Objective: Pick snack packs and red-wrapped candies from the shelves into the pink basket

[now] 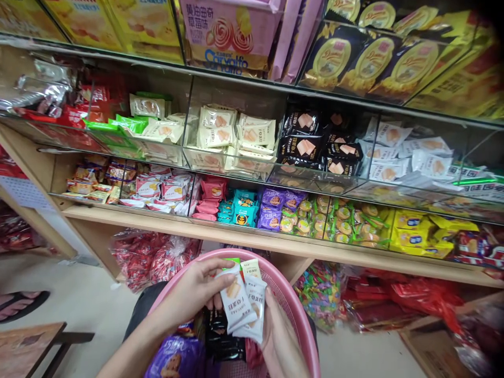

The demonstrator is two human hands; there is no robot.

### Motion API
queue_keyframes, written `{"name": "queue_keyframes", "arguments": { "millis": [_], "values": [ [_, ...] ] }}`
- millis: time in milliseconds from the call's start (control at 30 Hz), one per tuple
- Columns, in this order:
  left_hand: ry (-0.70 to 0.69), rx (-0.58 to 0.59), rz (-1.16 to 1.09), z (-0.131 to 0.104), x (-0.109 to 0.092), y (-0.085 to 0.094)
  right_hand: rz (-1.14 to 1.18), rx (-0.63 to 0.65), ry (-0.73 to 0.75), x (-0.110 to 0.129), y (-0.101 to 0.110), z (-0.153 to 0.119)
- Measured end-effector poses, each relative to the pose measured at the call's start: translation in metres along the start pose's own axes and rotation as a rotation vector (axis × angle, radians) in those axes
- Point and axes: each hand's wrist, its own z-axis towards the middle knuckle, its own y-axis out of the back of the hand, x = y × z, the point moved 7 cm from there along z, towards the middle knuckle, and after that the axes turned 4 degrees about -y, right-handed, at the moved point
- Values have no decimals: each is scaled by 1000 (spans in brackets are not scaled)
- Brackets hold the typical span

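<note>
White wrappers with dark lettering fill the person's hands: two white packets, overlapping, with a cream packet and a bit of green packet showing behind them. The left hand grips the bunch from the left, thumb laid over the front packet; the right hand clasps it along the right edge. The packets are held over a pink basket, in which a purple packet and black packets lie. Beyond, a wooden shelf carries clear compartments of wrapped snacks, and bulging plastic bags sit underneath.
</note>
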Motion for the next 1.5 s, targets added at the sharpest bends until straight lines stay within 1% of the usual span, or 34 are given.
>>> {"name": "queue_keyframes", "arguments": {
  "millis": [100,200,300,400,467,533,600,700,767,833,900,1067,1133,1200,1333,1400,1500],
  "values": [
    [63,-84,-248,-7,4,13,-6,90,-11,5,-10,-1],
    [101,-163,-429,-15,8,14,-10,143,-64,3,-16,-1],
    [136,-170,-504,-21,15,1,3,214,-85,3,-22,-2],
    [131,-154,-494,-22,22,-15,-3,243,-28,8,-29,-4],
    [79,-158,-421,-18,25,-20,5,249,15,12,-32,-6],
    [8,-184,-328,-13,27,-21,34,249,45,14,-34,-7],
    [-59,-198,-253,-9,27,-22,61,246,56,15,-34,-7],
    [-118,-180,-137,-6,26,-27,66,250,53,16,-33,-8],
    [-177,-198,49,-7,22,-29,48,252,53,16,-31,-8],
    [-266,-235,257,-11,16,-31,31,252,62,17,-30,-9],
    [-337,-246,414,-14,12,-35,28,251,72,17,-29,-10],
    [-410,-309,813,-21,4,-41,21,232,89,17,-25,-13],
    [-438,-284,922,-22,1,-46,11,214,100,17,-23,-15],
    [-461,-252,986,-23,1,-51,-1,212,99,17,-23,-18],
    [-472,-290,1057,-21,-1,-56,-17,263,100,16,-27,-25],
    [-455,-293,1047,-20,-3,-56,-28,267,104,15,-27,-28],
    [-452,-248,988,-23,-10,-51,-81,221,127,15,-22,-29]
  ]
}}
